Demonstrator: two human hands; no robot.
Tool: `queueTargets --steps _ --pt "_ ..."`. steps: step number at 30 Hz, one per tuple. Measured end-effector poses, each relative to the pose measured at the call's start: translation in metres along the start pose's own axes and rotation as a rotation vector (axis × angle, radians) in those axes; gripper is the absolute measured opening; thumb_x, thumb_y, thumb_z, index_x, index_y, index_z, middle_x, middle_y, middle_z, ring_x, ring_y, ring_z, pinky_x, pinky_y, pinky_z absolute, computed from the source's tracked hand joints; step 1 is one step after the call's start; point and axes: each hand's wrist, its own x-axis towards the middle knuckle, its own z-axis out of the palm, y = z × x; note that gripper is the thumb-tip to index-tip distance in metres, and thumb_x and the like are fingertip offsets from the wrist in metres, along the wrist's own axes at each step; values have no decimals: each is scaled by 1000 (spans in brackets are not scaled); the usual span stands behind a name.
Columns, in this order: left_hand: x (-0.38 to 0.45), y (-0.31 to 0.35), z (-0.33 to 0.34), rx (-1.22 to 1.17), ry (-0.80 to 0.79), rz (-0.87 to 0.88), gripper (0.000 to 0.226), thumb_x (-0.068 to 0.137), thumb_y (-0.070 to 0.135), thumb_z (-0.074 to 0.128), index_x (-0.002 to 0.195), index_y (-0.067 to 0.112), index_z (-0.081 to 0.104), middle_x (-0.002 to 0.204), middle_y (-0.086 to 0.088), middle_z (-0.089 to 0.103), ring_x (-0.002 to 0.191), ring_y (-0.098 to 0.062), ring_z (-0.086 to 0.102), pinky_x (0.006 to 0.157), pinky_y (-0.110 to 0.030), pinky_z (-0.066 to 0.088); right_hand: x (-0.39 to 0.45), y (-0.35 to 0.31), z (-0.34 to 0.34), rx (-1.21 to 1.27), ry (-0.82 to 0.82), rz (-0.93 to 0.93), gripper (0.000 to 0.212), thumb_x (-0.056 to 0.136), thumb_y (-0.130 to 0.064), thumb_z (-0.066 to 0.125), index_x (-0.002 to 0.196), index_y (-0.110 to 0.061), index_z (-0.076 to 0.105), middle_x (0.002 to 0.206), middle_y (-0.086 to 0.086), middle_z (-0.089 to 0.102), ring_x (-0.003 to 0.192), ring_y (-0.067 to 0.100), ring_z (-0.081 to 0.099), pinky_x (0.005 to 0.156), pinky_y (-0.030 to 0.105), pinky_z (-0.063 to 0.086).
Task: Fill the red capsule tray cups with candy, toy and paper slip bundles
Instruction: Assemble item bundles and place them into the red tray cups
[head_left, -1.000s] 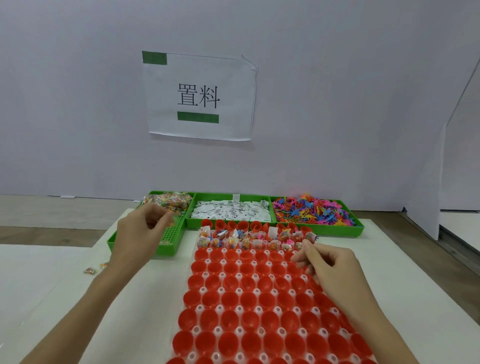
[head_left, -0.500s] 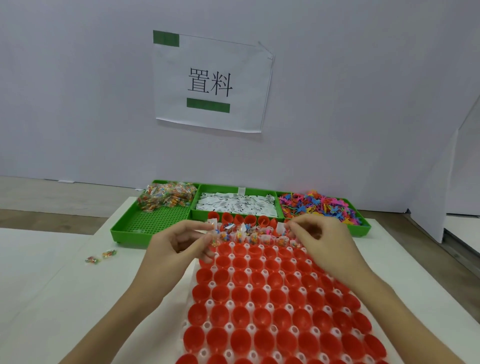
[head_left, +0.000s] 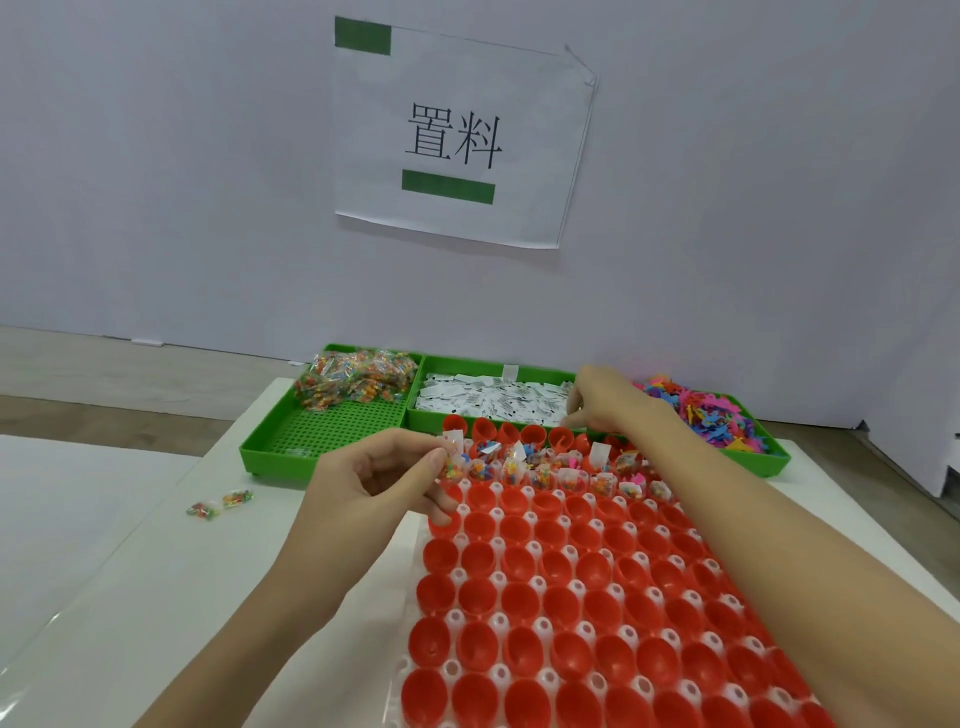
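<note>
Three green bins are lined up at the far edge of the white table (head_left: 130, 571): the left bin (head_left: 332, 441) holds a heap of clear candy packets (head_left: 358, 379) in its far half, the middle bin (head_left: 431, 415) is filled with white paper slips (head_left: 493, 397), and the right bin (head_left: 763, 457) is piled with coloured plastic toys (head_left: 701, 410). Two loose candy packets (head_left: 221, 504) are seen on the table to the left, well apart from the bins. The red capsule tray (head_left: 597, 597) is laid just in front of the bins and runs toward the viewer. Only its far rows are loaded: the farthest row shows about six red cups, tilted, and the next two rows carry candy, toy and slip bundles; an exact count of these cannot be made. All nearer rows are seen empty.

The left hand (head_left: 384, 480) is held over the tray's far left corner, with a small candy packet (head_left: 451, 462) pinched between thumb and fingertips (head_left: 439, 457), just above the leftmost filled cups. The right hand (head_left: 605, 397) is reached across the tray to the near right corner of the slip bin, its fingers curled down onto the slips; whether a slip is gripped cannot be told. The two hands are kept well apart, with the filled rows between them.
</note>
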Motion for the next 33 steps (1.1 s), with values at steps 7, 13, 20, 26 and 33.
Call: queueTargets --steps 7,13,20,26,33 --pt "0 1 2 -8 -16 -22 10 93 10 69 91 12 79 75 -18 73 61 -30 71 63 -25 58 0 0 2 16 61 -10 9 85 0 72 81 7 76 81 18 75 82 27 73 77 40 60" --pt "0 2 2 -10 -20 -63 10 92 10 71 91 11 80 82 -18 75 61 -30 70 61 -28 59 -5 4 8 61 116 15 13 80 8 57 73 12 67 77 31 67 76 39 71 68 45 59" --pt "1 2 -3 13 -6 -72 11 92 15 71 89 18 81 81 -16 75 61 -29 70 61 -24 58 -10 5 8 289 229 50 29 98 -9 55 78 8 67 87 28 71 74 38 63 71 42 55" --pt "-1 3 -2 3 -17 -65 9 92 17 72 91 18 80 84 -18 75 63 -31 71 62 -28 59 -63 -10 -3 862 306 -37 17 102 -22 61 110 -10 70 71 -6 72 54 -2 58 53 16 47" --pt "-14 9 17 -42 -88 -61 10 90 8 72 94 10 81 82 -16 76 62 -30 71 60 -28 59 -169 -25 7 1137 343 -90 7 96 -19 69 96 -15 75 72 1 73 60 9 62 55 19 49"
